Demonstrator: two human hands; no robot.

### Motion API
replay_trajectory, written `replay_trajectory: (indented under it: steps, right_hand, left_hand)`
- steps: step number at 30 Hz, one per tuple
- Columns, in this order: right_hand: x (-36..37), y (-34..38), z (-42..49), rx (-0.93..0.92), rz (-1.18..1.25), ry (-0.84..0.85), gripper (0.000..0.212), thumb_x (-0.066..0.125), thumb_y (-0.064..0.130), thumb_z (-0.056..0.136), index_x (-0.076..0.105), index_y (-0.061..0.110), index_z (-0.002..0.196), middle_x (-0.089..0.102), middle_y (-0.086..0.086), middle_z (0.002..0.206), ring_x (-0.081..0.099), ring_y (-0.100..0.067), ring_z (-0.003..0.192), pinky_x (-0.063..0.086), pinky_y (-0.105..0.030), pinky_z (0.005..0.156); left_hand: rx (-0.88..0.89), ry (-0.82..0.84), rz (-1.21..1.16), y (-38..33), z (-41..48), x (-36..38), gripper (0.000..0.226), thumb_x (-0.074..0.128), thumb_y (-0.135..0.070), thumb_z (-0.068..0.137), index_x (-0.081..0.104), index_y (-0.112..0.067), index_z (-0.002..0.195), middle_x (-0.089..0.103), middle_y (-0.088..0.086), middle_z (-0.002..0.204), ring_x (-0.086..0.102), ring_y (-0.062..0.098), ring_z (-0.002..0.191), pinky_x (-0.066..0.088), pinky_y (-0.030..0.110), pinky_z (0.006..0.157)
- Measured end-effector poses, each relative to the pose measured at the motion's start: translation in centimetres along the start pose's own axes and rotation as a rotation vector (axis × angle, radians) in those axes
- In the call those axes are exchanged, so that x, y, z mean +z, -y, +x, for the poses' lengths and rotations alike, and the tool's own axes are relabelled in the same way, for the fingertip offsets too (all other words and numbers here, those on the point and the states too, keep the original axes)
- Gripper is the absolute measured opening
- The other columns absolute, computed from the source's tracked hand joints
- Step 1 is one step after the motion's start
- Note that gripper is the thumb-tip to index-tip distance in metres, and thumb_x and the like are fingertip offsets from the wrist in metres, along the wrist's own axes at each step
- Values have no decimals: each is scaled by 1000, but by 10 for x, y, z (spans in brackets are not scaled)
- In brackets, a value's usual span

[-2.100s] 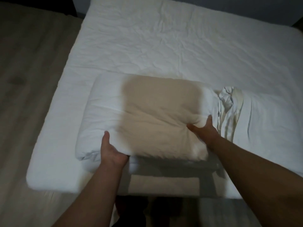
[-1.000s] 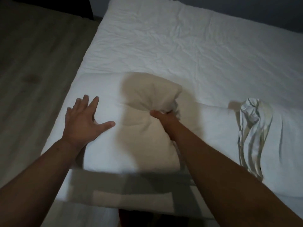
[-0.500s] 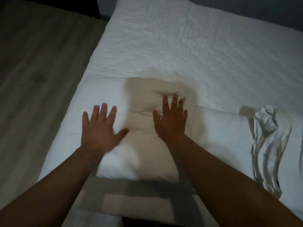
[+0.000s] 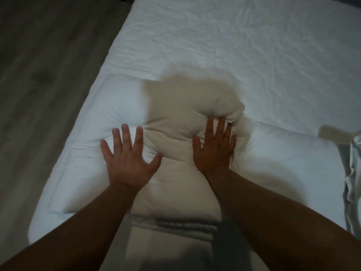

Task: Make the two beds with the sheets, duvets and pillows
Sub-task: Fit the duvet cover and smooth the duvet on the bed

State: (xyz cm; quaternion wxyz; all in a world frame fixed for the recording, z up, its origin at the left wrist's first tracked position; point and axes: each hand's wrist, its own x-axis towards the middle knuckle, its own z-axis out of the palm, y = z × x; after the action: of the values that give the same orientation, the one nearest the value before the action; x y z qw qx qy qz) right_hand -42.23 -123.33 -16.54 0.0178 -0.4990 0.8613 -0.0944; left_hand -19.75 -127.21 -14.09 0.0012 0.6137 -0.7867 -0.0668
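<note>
A white pillow (image 4: 109, 106) lies at the near end of the bed, on the wrinkled white sheet (image 4: 244, 47). Both my hands press flat on top of it, fingers spread. My left hand (image 4: 129, 155) rests on the pillow's left half, my right hand (image 4: 214, 145) on its right half, where the fabric bunches up under the fingertips. A second white pillow (image 4: 289, 159) lies right beside it. My shadow darkens the middle of the first pillow.
A crumpled white cloth (image 4: 353, 182) lies over the second pillow at the right edge of view. Wooden floor (image 4: 45, 65) runs along the left side of the bed. The bed's near edge is just below my forearms.
My right hand let go of the pillow's bunched top and went flat on it. Both hands now press down a little further forward than half a second ago.
</note>
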Motion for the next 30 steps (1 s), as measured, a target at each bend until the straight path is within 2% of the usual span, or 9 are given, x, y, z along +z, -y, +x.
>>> replay_trajectory:
  steps: [3, 6, 11, 15, 19, 23, 25, 28, 30]
  right_hand:
    - [-10, 3, 0, 8, 23, 10, 73, 32, 59, 92, 26, 24, 156, 21, -13, 162, 19, -36, 149, 15, -59, 117]
    - [-28, 5, -3, 2, 37, 15, 72, 37, 59, 91, 34, 23, 154, 28, -14, 160, 26, -38, 146, 21, -59, 115]
    - [-69, -27, -13, -213, 66, 10, 69, 42, 50, 90, 42, 16, 150, 35, -20, 156, 35, -41, 141, 29, -57, 112]
    - [-100, -80, -32, -268, 88, 78, 62, 36, 41, 94, 43, 11, 148, 42, -25, 150, 43, -42, 135, 34, -51, 112]
    - [-129, -149, -41, -316, 101, 24, 55, 44, 31, 84, 63, 2, 126, 59, -30, 129, 59, -46, 116, 51, -55, 95]
    - [-172, -235, -49, -406, 40, -56, 50, 59, 25, 76, 64, -1, 119, 59, -30, 126, 60, -47, 114, 50, -56, 94]
    - [-193, -284, -50, -396, 33, -71, 49, 56, 25, 80, 63, 0, 121, 58, -30, 129, 58, -47, 117, 48, -57, 97]
    - [-220, -359, -51, -391, 111, -114, 44, 51, 19, 86, 61, -1, 124, 56, -30, 132, 56, -47, 122, 48, -57, 99]
    - [-237, -406, -54, -435, 127, -177, 41, 47, 16, 92, 60, -1, 127, 56, -27, 135, 54, -42, 126, 47, -51, 104]
  left_hand:
    - [-20, 33, 8, 0, -1, -6, 96, 22, -81, 81, 7, -26, 157, 3, 14, 164, -2, 34, 151, -4, 60, 116]
    - [-30, 69, 47, 2, -6, -21, 96, 15, -83, 81, 3, -26, 157, 1, 14, 165, -3, 34, 151, -1, 60, 117]
    - [61, 46, -58, -25, -37, -56, 87, 20, -72, 86, 24, -19, 155, 19, 17, 161, 15, 37, 149, 13, 61, 116]
    - [283, 90, -80, -96, -76, -61, 87, 29, -78, 84, 30, -25, 153, 19, 15, 162, 14, 35, 150, 11, 57, 118]
    - [270, 106, -77, -165, -100, -58, 84, 25, -74, 85, 34, -24, 152, 25, 12, 160, 17, 33, 150, 11, 56, 118]
    - [289, 114, -134, -245, -112, -61, 82, 19, -71, 85, 35, -25, 151, 29, 8, 160, 21, 32, 148, 15, 55, 117]
    - [294, 136, -206, -297, -120, -61, 89, 16, -74, 82, 34, -23, 152, 28, 8, 160, 22, 30, 148, 18, 52, 118]
    - [289, 249, -405, -387, -139, -61, 98, 18, -80, 76, 28, -22, 155, 20, 6, 163, 15, 23, 151, 13, 38, 121]
    - [273, 378, -586, -450, -150, -58, 91, 34, -81, 82, 35, -22, 151, 33, 0, 158, 27, 19, 147, 21, 35, 120]
